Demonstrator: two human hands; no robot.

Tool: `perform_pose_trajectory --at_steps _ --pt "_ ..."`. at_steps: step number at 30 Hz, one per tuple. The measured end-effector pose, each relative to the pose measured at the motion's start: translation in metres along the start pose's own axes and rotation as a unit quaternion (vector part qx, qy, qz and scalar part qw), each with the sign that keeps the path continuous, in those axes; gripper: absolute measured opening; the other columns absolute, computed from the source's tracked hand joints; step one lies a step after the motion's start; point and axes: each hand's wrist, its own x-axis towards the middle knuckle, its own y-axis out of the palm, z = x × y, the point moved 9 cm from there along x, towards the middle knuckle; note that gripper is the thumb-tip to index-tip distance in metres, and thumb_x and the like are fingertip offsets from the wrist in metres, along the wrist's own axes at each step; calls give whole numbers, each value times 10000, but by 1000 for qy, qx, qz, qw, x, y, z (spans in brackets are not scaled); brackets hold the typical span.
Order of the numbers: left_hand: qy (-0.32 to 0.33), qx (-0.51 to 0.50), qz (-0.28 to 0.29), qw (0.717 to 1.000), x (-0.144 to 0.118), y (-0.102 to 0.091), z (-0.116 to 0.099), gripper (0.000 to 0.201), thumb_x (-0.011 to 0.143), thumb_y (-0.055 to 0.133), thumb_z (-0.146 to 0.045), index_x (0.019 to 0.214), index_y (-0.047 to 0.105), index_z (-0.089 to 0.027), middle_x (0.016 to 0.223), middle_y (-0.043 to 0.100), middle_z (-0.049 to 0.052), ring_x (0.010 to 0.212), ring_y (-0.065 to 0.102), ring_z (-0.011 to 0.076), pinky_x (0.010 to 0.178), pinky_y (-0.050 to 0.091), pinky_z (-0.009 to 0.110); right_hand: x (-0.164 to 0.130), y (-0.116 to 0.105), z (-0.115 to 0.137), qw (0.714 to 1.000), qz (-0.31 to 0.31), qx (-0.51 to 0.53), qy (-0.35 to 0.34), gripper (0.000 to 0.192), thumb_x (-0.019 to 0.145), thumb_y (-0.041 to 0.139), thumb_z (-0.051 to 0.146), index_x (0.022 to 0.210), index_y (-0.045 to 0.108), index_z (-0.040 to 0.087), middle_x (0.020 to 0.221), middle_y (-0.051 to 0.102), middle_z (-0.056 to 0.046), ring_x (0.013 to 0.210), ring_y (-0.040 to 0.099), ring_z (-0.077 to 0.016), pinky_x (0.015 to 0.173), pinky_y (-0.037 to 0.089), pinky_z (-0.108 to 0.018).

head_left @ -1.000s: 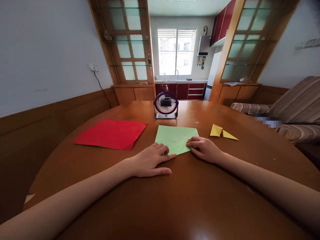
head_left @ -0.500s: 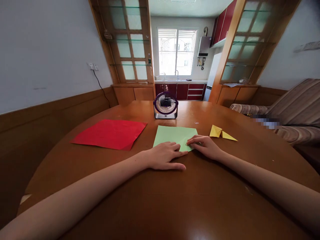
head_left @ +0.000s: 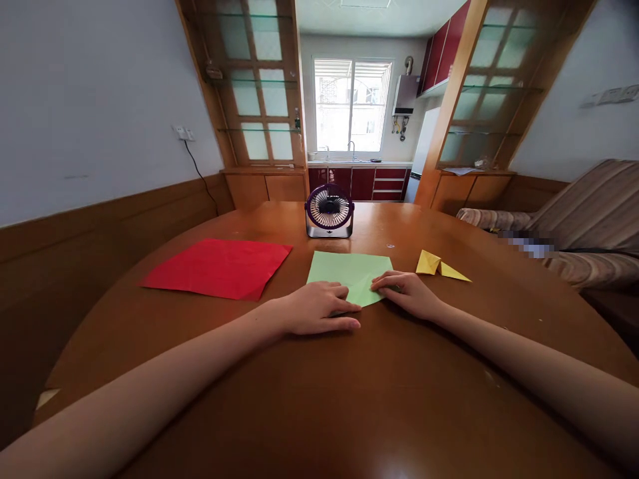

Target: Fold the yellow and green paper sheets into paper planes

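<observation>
A sheet of light green paper (head_left: 344, 266) lies on the table in front of me, its near right part folded over. My left hand (head_left: 317, 309) rests on the sheet's near left part, fingers stretched out and thumb apart; it is open. At the right side of the sheet, my right hand (head_left: 407, 293) has its thumb and fingertips pinched together on the folded part. A red sheet of paper (head_left: 219, 266) lies flat to the left. Beyond my right hand sits a folded yellow paper piece (head_left: 439, 266) with pointed ends.
The round wooden table (head_left: 319, 399) spreads out beneath both arms. At its far side a small purple fan (head_left: 329, 209) stands behind the green sheet. A striped sofa (head_left: 589, 213) is at the right, beyond the table edge.
My left hand has slid a little to the left over the green paper, uncovering more of the near edge and fold. My right hand has stayed nearly in place.
</observation>
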Motion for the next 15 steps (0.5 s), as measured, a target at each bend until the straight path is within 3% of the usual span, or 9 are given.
perform_pose_trajectory --at_steps 4,7,9,11,15 --pt "-10 -23 1 1000 -17 -6 4 448 983 370 -526 1193 668 -266 876 553 45 817 532 175 779 394 277 0 0 -1 1000 1 1 6 216 903 528 252 955 733 205 1014 695 -74 962 641 -213 876 507 -386" --pt "-32 -64 -7 997 -28 -10 13 451 992 371 -495 999 737 -232 849 553 39 781 527 156 756 402 265 0 1 -1 1000 3 1 4 218 906 521 257 957 728 212 1008 696 -71 962 641 -213 880 509 -394" --pt "-43 -94 -28 994 -32 -13 22 495 1000 362 -464 833 739 -190 846 559 42 770 532 145 754 414 259 0 -1 0 1000 -7 -1 -3 227 913 510 267 988 719 219 1047 686 -74 988 636 -215 891 508 -402" --pt "-54 -106 -76 990 -36 -18 32 498 999 364 -440 789 728 -175 875 571 53 819 551 153 788 431 267 0 -4 0 999 -32 -5 -8 243 917 507 280 1065 693 231 1148 653 -80 1067 611 -226 944 487 -428" --pt "-175 -77 -176 966 -47 -21 71 370 965 424 -419 1083 689 -191 1132 583 94 1036 565 214 894 456 339 -1 -9 -11 997 -73 14 27 359 912 530 333 1262 572 262 1326 559 -91 1196 547 -255 1016 438 -479"
